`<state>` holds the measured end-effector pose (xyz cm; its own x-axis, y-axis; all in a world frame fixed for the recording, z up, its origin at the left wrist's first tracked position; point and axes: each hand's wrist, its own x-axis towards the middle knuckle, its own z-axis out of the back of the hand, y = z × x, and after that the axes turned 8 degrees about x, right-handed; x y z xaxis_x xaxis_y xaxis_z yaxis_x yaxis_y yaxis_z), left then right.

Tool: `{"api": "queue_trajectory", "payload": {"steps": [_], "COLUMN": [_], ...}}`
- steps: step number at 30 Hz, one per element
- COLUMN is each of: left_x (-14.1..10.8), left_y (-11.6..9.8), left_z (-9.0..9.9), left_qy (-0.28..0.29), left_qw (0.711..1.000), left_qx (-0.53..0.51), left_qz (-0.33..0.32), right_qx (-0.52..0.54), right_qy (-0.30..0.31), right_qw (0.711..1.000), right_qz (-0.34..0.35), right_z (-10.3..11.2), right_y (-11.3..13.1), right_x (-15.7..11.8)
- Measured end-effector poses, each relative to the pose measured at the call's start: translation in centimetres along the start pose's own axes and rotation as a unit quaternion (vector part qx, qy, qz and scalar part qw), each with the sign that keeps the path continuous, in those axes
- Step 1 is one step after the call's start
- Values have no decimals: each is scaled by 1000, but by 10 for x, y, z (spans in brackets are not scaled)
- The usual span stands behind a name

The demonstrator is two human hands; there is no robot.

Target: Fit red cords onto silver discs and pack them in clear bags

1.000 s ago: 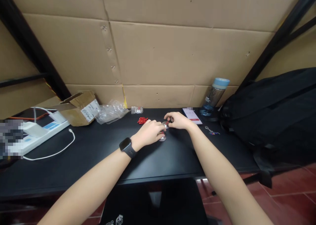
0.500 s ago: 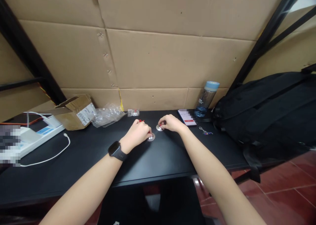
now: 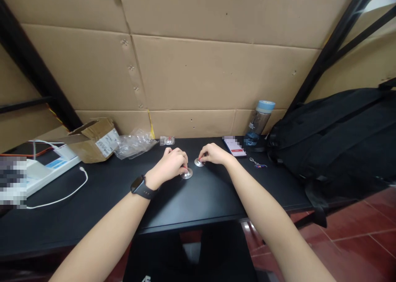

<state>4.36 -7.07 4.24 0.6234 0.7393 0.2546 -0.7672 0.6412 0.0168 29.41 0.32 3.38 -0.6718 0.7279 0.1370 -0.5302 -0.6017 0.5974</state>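
Left hand [image 3: 169, 165]: thumb and fingertips drawn narrow in a pinch at the red middle of the left disc [image 3: 188, 175], a flat, round, silvery piece; its rim shows below and to the right of the fingertips. Right hand [image 3: 213, 154]: fingers likewise closed at the red-tinted middle of the right disc [image 3: 198, 162], the silvery rim showing to the left of the fingertips. The discs are apart, the right one slightly farther from the person; whether either is lifted off the black table [image 3: 213, 195] cannot be told. A dark watch [image 3: 141, 187] sits on the wrist behind the left fingers. Beyond the left fingers, toward the cardboard wall [image 3: 185, 75], lies a small clear packet [image 3: 167, 141]; left of it, a crumpled plastic bag [image 3: 134, 145] beside an open cardboard box [image 3: 94, 141]. Well left of the left fingers: white cable [image 3: 74, 193] and white power strip [image 3: 51, 172]. Right of the right fingers: phone [image 3: 235, 148], lying flat, screen lit; keychain [image 3: 257, 164], nearer the person than the phone; blue-capped bottle [image 3: 258, 123], farther back; black backpack [image 3: 334, 137], well to the right.
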Motion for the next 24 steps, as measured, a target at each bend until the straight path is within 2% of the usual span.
{"api": "queue_trajectory", "payload": {"steps": [6, 11, 14, 18, 21, 24], "left_x": [0, 4, 9, 12, 13, 13], "left_y": [2, 6, 5, 6, 8, 8], "left_z": [-7, -11, -8, -5, -6, -8], "left_qy": [-42, -74, -107, -146, -161, -161], "left_qw": [998, 993, 979, 955, 945, 942], "left_qx": [29, -14, -58, -108, -134, -155], "left_qz": [29, 92, 162, 235, 251, 250], "right_qx": [-8, 95, 170, 273, 318, 342], "right_qy": [-32, -105, -139, -198, -232, -207], "right_qw": [999, 989, 975, 941, 919, 917], "right_qz": [16, 36, 38, 29, 15, 13], "right_z": [-1, -3, -8, -12, -17, -25], "right_y": [9, 16, 19, 26, 31, 33], "right_x": [-1, 2, 6, 10, 12, 15]}}
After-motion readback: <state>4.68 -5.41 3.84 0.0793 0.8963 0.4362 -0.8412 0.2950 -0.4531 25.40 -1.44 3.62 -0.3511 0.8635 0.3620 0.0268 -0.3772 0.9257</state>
